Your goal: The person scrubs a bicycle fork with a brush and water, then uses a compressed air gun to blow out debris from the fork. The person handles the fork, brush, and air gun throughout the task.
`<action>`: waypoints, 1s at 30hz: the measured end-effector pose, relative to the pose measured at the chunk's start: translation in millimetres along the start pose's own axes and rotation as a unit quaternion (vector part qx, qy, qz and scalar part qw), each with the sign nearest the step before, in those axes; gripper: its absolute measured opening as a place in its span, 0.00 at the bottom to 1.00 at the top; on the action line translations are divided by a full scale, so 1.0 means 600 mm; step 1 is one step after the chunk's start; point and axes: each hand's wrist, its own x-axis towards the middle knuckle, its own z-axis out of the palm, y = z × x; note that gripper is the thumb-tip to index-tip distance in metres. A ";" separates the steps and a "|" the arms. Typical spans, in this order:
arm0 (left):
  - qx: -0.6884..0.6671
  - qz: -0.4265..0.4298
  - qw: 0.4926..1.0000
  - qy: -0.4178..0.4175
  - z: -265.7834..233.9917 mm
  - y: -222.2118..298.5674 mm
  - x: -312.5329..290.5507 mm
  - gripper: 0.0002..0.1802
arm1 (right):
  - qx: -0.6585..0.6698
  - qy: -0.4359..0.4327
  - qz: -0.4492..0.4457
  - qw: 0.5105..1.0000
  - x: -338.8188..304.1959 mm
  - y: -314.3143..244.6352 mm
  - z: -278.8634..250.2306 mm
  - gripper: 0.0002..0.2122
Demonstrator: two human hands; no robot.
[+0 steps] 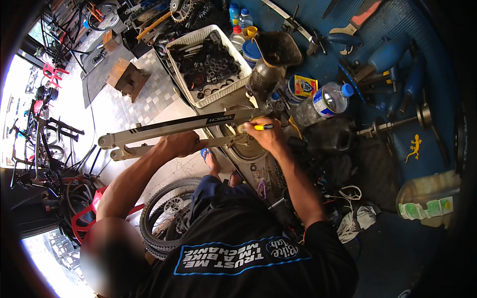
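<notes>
A pale grey bicycle swingarm (171, 126), with two long arms and a dark decal, lies slantwise in front of me. My left hand (180, 144) is closed round its lower arm. At the swingarm's right end, my right hand (267, 135) grips a small brush (263, 127) with a yellow-and-black handle. The pale tip of the brush is close to the swingarm; whether they touch, I cannot tell. Under this end is a round metal basin (254, 156), partly hidden by the swingarm and my hand.
Ahead stands a white basket (241, 80) of small metal parts. A brown cut-open jug (266, 74) and a clear bottle (332, 99) with a blue cap stand to its right. Blue-handled tools (390, 53) hang farther right. Bicycle wheels (166, 218) lean near my legs.
</notes>
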 end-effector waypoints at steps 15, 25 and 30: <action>-0.024 -0.024 0.999 -0.024 -0.005 0.002 0.001 0.36 | -0.077 0.047 -0.186 0.978 -0.012 0.026 0.016 0.05; 0.007 0.011 1.000 -0.001 0.008 -0.006 0.005 0.36 | -0.038 -0.018 -0.118 0.992 -0.011 -0.001 0.033 0.09; -0.035 -0.023 0.999 -0.018 0.006 -0.007 0.006 0.36 | -0.080 0.031 -0.138 0.987 0.003 0.008 0.025 0.09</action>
